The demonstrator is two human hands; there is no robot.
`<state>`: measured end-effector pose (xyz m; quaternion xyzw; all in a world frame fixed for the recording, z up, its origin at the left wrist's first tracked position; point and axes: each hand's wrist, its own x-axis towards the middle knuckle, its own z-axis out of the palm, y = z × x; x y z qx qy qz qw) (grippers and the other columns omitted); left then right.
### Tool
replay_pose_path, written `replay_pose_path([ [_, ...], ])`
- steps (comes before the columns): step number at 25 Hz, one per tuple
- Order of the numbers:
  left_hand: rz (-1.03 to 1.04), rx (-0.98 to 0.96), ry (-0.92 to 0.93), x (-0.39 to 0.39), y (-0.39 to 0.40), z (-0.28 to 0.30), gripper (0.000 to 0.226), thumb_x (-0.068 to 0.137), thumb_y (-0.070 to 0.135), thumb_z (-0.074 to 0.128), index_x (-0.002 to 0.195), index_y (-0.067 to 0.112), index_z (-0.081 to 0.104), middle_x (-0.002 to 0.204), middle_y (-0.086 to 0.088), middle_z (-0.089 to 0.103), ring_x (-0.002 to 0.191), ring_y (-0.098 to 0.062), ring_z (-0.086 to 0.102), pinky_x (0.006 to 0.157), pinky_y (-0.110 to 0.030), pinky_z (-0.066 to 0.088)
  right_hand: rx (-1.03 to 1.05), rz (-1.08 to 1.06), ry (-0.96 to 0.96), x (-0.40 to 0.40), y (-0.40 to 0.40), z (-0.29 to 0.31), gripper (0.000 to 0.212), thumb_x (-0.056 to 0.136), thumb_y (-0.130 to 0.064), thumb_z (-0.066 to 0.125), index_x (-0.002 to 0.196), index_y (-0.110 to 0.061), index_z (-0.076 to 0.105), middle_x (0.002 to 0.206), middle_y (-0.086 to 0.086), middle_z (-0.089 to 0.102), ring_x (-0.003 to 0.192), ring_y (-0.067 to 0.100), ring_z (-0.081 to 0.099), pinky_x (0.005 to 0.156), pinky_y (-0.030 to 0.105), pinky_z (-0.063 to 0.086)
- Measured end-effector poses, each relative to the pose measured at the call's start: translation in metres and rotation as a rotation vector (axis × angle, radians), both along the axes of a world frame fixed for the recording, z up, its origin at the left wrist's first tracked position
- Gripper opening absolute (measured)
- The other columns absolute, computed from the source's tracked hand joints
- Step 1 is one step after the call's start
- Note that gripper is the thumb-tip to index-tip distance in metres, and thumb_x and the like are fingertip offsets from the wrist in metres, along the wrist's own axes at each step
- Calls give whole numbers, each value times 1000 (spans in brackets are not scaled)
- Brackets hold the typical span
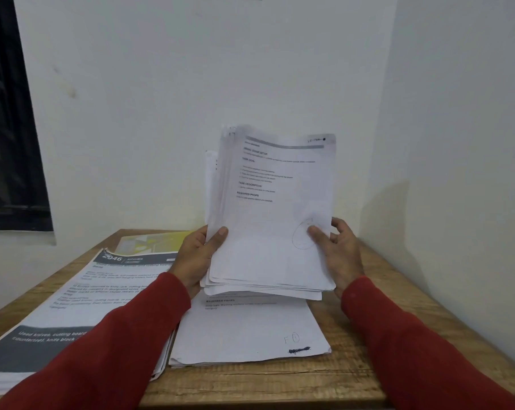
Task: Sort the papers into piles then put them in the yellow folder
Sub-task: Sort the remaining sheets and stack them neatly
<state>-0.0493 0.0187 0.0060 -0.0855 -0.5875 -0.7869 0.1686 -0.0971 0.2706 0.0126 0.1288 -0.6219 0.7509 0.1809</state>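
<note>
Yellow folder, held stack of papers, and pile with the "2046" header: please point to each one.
yellow folder (161, 241): head view, bare cover at the table's far side.
held stack of papers (274, 202): head view, middle of front sheet.
"2046" pile (102, 291): head view, top sheet's text.

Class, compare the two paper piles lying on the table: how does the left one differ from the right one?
The left pile has a top sheet with dark grey printed bands and a large number; the right pile has a mostly blank white top sheet with handwriting near its corner. The left pile looks thicker than the right pile. The left pile lies partly under a sleeve; the right pile lies partly behind the held stack. Both lie flat on the table.
</note>
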Motion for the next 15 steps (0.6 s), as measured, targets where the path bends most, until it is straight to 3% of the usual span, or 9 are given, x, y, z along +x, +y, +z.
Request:
replay_pose_path([
  [5,-17,8,22,-1,-2,0,23,99,13,57,118,5,67,111,-15,74,93,-24,73,76,-31,61,-25,-155,-27,-15,14,-5,15,93,-22,69,93,-8,73,89,6,77,81,23,72,76,36,57],
  [9,15,54,30,0,-5,2,23,99,13,56,119,7,67,112,-13,74,94,-22,73,79,-31,62,-100,-515,-77,-26,35,-5,31,94,-21,66,82,7,62,76,4,57,74,18,53,69,30,44],
  [12,8,168,31,2,-9,7,21,100,16,56,117,10,67,113,-11,74,99,-24,73,82,-34,61,-98,-792,-147,-25,53,-4,23,97,-19,63,89,2,68,83,6,56,80,19,52,75,26,42],
  [15,-39,241,36,4,-13,14,23,100,20,55,118,10,66,113,-10,74,100,-24,72,83,-37,61,-54,-835,-140,-21,58,-3,21,97,-16,61,92,2,70,84,7,58,81,20,54,76,29,45],
])
